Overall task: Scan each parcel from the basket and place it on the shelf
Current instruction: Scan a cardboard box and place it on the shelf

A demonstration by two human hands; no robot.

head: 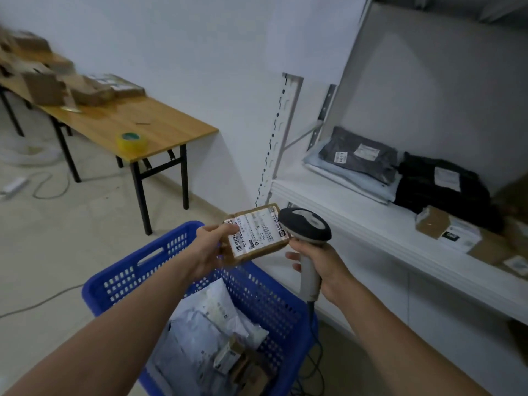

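- Gripping the small flat brown cardboard parcel (257, 234) at centre frame with the left hand (213, 248), fingers curled round its left edge, thumb on top, white label facing up, above the far rim of the blue perforated plastic basket (125, 278).
- Clutching the grey handheld barcode scanner (304, 224) by its handle in the right hand (324, 270), with the scanner head right at the parcel's right edge.
- Looks too close and too far to the side for a clean read, so ease the scanner back and aim its window along the label toward the striped barcode at the left end.
- Shift the left thumb clear of those bars; seems to sit just beside them.
- Keep the label square to the scanner, tilted slightly against glare.
- Hold both hands steady until the read registers; cannot tell from here whether a beam is on.
- Then carry it across to the long white shelf board (343, 205) at the right of the frame, label up, onto the bare strip in front of the dark plastic mailer bags (363, 161).
- More waiting below: pale plastic mailers (200, 332) piled in the basket at lower centre.
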